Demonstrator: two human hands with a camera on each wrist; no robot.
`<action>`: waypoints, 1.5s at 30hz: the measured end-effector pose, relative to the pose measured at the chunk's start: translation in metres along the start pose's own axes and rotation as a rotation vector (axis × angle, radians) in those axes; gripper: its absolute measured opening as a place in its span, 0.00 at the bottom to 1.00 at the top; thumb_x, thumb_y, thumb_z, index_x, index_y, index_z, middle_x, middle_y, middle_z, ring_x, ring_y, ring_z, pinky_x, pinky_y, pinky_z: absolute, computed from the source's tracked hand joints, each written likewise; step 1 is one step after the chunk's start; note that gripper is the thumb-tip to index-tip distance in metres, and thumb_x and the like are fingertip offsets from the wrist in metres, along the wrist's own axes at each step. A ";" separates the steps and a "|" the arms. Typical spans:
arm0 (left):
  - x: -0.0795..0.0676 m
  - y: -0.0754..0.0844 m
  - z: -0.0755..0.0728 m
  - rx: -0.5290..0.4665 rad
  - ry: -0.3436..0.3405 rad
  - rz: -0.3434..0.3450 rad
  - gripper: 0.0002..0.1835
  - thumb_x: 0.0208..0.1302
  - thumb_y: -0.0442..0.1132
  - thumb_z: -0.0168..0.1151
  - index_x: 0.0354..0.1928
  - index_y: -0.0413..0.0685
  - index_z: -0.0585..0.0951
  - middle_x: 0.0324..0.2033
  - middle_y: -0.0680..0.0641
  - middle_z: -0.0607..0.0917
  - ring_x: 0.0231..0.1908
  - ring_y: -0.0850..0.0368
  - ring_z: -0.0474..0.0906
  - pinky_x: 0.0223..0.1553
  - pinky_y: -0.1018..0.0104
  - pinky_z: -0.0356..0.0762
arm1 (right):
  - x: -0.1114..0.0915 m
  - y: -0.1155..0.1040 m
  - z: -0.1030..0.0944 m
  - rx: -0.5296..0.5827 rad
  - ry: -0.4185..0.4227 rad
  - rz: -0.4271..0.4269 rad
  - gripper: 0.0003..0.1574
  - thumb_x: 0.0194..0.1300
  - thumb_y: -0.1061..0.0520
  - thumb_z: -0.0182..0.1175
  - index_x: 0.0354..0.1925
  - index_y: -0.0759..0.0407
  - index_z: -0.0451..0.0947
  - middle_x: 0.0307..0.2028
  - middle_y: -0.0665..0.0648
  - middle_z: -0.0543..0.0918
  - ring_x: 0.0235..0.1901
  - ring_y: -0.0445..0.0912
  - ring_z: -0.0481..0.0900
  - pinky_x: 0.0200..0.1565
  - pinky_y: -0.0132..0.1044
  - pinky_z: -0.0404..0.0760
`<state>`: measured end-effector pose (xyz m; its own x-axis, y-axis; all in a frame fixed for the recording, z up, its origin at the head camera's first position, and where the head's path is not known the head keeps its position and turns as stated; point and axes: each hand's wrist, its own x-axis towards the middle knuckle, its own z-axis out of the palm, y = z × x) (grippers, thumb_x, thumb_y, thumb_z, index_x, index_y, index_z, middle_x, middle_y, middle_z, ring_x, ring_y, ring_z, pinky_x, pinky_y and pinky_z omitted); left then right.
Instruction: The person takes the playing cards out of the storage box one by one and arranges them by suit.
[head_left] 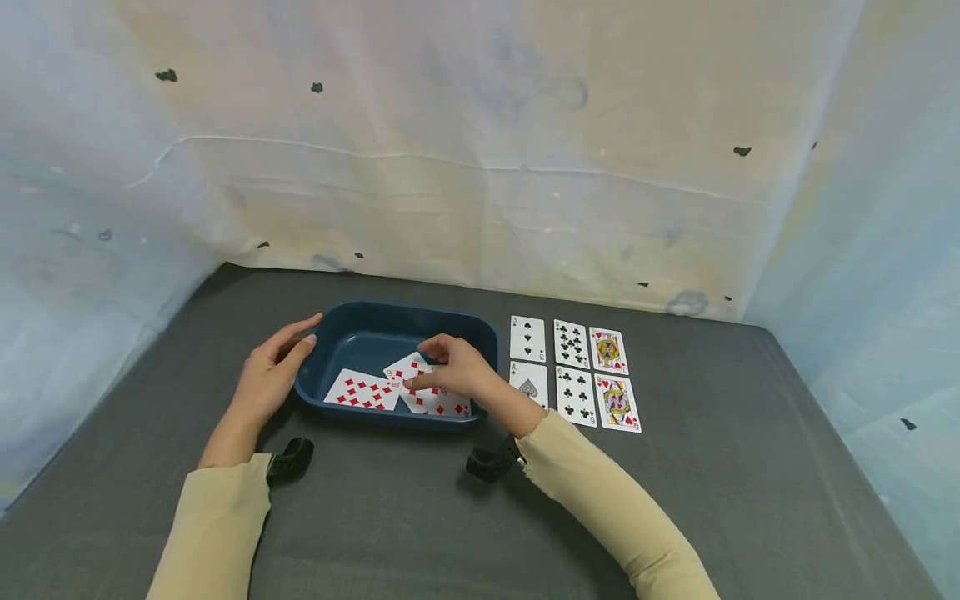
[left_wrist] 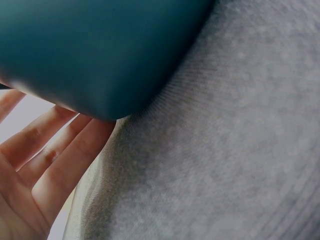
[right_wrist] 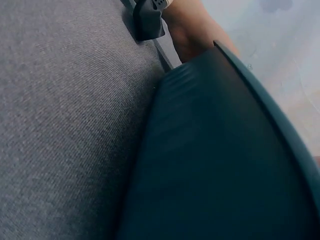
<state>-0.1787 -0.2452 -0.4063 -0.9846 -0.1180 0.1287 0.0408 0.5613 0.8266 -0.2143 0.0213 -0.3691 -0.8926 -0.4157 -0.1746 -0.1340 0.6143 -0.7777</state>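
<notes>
A dark blue rectangular tray sits on the grey cloth. Inside, along its near side, lie several overlapping diamond playing cards, faces up. My left hand is at the tray's left end. In the left wrist view, its fairly straight fingers touch the outer wall of the tray. My right hand reaches over the tray's right side, thumb and forefinger spread above a tilted diamond card. No card is plainly pinched. In the right wrist view, the tray's wall hides the right fingers.
Right of the tray, face-up cards lie in three columns of two: spades, clubs and red face cards. My right forearm partly covers the ace of spades. A patterned cloth hangs behind the table.
</notes>
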 end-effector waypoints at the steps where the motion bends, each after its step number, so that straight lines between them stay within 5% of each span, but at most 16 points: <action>1: 0.000 0.000 0.000 -0.001 0.001 0.000 0.27 0.73 0.57 0.43 0.70 0.59 0.66 0.49 0.37 0.77 0.43 0.49 0.68 0.40 0.59 0.66 | 0.000 0.000 0.000 -0.043 -0.020 0.018 0.40 0.52 0.51 0.73 0.61 0.56 0.72 0.60 0.60 0.74 0.61 0.54 0.67 0.61 0.49 0.68; 7: 0.000 -0.001 0.001 -0.006 0.005 -0.005 0.27 0.73 0.57 0.43 0.70 0.58 0.66 0.52 0.36 0.77 0.46 0.47 0.69 0.42 0.57 0.66 | 0.000 -0.002 0.005 -0.329 -0.102 0.069 0.49 0.48 0.50 0.75 0.67 0.48 0.66 0.62 0.61 0.64 0.61 0.56 0.59 0.60 0.57 0.59; 14: 0.001 -0.001 0.001 -0.008 0.004 -0.004 0.27 0.73 0.57 0.43 0.70 0.59 0.66 0.54 0.36 0.77 0.46 0.48 0.69 0.43 0.58 0.66 | 0.001 -0.002 0.010 -0.491 -0.062 0.083 0.49 0.47 0.52 0.76 0.66 0.47 0.67 0.59 0.59 0.65 0.55 0.53 0.61 0.54 0.52 0.61; 22: 0.001 -0.001 0.001 -0.011 -0.002 -0.012 0.27 0.73 0.57 0.44 0.70 0.59 0.66 0.57 0.36 0.76 0.50 0.45 0.70 0.46 0.55 0.66 | 0.003 -0.001 0.009 -0.504 0.017 0.128 0.49 0.44 0.45 0.78 0.63 0.52 0.69 0.57 0.60 0.70 0.56 0.55 0.66 0.57 0.56 0.65; 33: 0.001 0.001 0.000 -0.033 -0.007 -0.016 0.27 0.73 0.56 0.44 0.70 0.59 0.66 0.59 0.35 0.74 0.55 0.41 0.69 0.50 0.47 0.64 | 0.004 0.001 0.008 -0.461 0.100 0.080 0.26 0.59 0.50 0.68 0.52 0.61 0.75 0.50 0.64 0.73 0.49 0.54 0.69 0.49 0.46 0.74; 42: 0.002 -0.001 0.003 -0.017 0.015 0.017 0.27 0.73 0.56 0.44 0.70 0.59 0.67 0.55 0.39 0.78 0.48 0.52 0.69 0.43 0.59 0.64 | 0.005 0.000 0.007 -0.478 -0.012 0.038 0.49 0.42 0.43 0.78 0.61 0.56 0.72 0.55 0.62 0.69 0.53 0.54 0.65 0.55 0.50 0.68; 45: 0.002 -0.001 0.003 -0.020 0.014 0.015 0.27 0.73 0.56 0.44 0.70 0.59 0.67 0.56 0.39 0.78 0.49 0.52 0.69 0.43 0.60 0.64 | 0.004 0.000 0.008 -0.487 -0.026 0.045 0.49 0.41 0.43 0.79 0.60 0.52 0.72 0.55 0.60 0.69 0.53 0.54 0.64 0.54 0.54 0.66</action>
<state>-0.1809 -0.2436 -0.4082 -0.9814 -0.1217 0.1486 0.0587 0.5466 0.8354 -0.2146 0.0142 -0.3743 -0.8920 -0.3942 -0.2211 -0.2867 0.8717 -0.3974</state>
